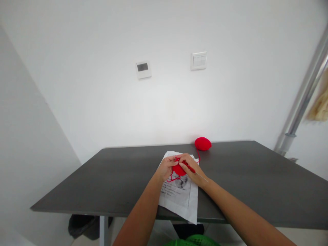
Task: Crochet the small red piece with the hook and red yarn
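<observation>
Both of our hands meet near the middle of the worktop (123,177), above a creased sheet of paper (176,201). With our left hand (165,168) we pinch the upper edge of a rounded red piece (180,170), thumb and fingers closed on it. Our right hand (191,167) grips a slim tool (190,167) with a red handle; its thin pale shaft slants back over our wrist, and the fingertips sit right against the red piece, so the two hands almost touch. The red piece is between them, raised over the paper, and a loose red strand (170,179) loops below it. Too small for us to make out is the tool's working end among the fingers. Beyond our right hand, near the wall, we see a ball of red yarn (203,144) on the worktop, with a strand running down from it towards the paper's upper right corner. Print and a dark picture show on the paper, whose lower end hangs past the worktop's near edge. On the wall (169,102) we have a small display panel (144,69) and, to its right, a switch plate (199,60).
</observation>
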### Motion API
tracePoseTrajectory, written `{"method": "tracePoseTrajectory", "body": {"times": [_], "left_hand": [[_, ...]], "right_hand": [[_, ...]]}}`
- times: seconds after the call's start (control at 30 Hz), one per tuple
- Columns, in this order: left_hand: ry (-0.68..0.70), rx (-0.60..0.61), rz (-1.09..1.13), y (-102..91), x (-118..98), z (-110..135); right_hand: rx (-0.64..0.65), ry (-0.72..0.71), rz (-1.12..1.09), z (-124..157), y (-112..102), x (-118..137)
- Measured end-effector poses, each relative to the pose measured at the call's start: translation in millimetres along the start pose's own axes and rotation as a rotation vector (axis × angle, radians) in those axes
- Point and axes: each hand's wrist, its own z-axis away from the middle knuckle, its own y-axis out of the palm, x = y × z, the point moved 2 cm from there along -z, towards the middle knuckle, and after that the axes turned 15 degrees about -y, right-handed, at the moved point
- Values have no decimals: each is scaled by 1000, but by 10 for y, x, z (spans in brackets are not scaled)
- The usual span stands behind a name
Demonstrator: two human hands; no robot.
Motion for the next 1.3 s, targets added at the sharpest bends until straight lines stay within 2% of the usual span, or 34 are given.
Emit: {"method": "tracePoseTrajectory", "body": {"times": [0.13,0.27,0.43,0.53,0.77,0.93,1.1,1.3], "left_hand": [[-75,66,-62,-67,-25,42],[-103,86,-98,-127,-47,65],[-96,4,-101,-141,-43,47],[-83,-74,-122,-142,-25,27],[-73,-153,-177,-103,-30,37],[-59,-163,-186,-112,-37,40],[-55,-187,-157,-202,-48,35],[-57,-212,-189,-284,-86,44]], "right_hand": [[-53,166,-89,2,-56,-40],[-67,176,-129,-9,-88,-56],[-83,230,-172,-17,-93,-74],[-80,233,-166,-21,-83,-66],[-27,185,-85,-9,-67,-55],[-20,111,-21,12,-70,-88],[-30,44,2,11,-88,-68],[-63,132,-53,-13,-105,-34]]}}
